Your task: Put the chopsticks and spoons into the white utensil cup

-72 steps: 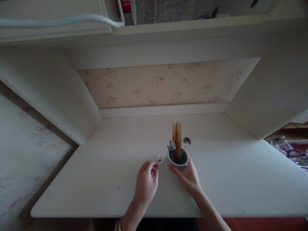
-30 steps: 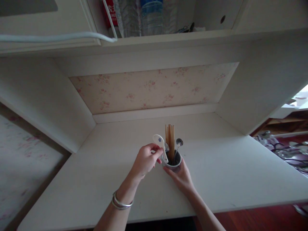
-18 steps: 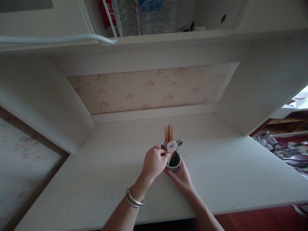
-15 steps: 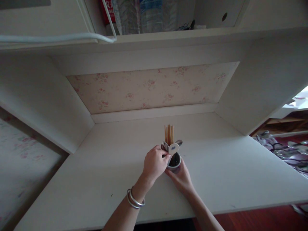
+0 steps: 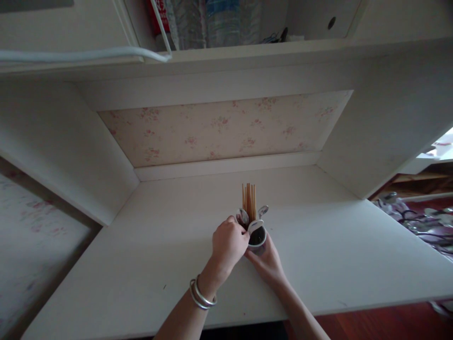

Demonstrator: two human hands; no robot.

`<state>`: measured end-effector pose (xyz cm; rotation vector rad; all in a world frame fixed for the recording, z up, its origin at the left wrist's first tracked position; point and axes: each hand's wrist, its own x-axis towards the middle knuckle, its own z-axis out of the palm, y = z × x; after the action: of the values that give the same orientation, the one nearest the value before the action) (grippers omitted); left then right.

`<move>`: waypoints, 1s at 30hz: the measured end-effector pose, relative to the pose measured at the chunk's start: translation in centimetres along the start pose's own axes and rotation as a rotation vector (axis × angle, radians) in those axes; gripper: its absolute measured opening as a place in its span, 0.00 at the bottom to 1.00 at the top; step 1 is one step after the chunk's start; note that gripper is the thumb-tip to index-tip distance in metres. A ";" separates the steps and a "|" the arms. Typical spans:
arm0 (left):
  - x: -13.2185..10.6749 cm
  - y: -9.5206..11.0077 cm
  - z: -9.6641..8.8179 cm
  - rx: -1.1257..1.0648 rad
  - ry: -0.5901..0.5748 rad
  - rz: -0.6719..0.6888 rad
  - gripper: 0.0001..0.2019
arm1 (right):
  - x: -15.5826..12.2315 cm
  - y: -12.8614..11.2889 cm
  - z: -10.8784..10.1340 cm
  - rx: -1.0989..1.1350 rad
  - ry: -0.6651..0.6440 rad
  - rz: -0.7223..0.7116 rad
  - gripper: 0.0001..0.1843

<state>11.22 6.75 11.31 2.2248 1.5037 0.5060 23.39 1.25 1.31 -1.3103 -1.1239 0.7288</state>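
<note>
A white cup with a dark inside stands on the white tabletop, and my right hand is wrapped round its right side and front. Wooden chopsticks rise upright from the cup. Metal spoons lean out on either side of them, one spoon to the left and another spoon to the right. My left hand is closed at the cup's left rim, pinching a white spoon whose broad end tilts over the opening. Its fingertips are partly hidden behind the hand.
The white tabletop runs between two side panels. Above it is a shelf with clear plastic bottles and a red item. A white cable crosses at upper left. Tangled metallic items lie at far right.
The white spoon has tipped, so its broad end now shows narrower and slightly lower. My left hand and wrist have shifted a little right. My right hand stays round the cup.
</note>
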 end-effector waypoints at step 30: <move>-10.5 -11.2 2.8 -0.549 0.078 -0.282 0.24 | 0.0 2.0 -0.3 -0.089 -0.019 0.072 0.41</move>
<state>0.11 0.39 2.40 1.5647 1.4642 0.8056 24.01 1.46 -0.60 -1.4278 -1.1399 0.7524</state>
